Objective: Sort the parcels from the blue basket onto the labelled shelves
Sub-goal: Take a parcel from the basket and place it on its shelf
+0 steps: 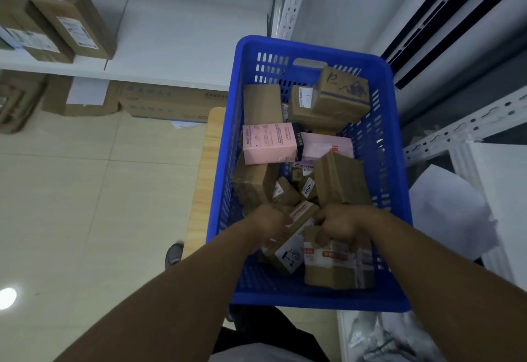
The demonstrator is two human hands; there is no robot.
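Observation:
The blue basket (310, 47) stands in front of me, holding several parcels: brown cartons and a pink box (268, 143). Both my hands reach into its near end. My left hand (269, 226) grips a small brown parcel (288, 256) with a white label marked "1-2". My right hand (339, 224) is closed over the top of a taped brown parcel (333, 264) with red-and-white labels. A taller brown carton (340, 180) stands tilted just beyond my right hand.
A white shelf (159, 56) at upper left carries brown parcels (68, 25). Flat cartons (171, 102) lie beneath it on the tiled floor. White metal racking (456, 130) and white sheets (450, 213) are on the right. The basket rests on a wooden surface (205, 167).

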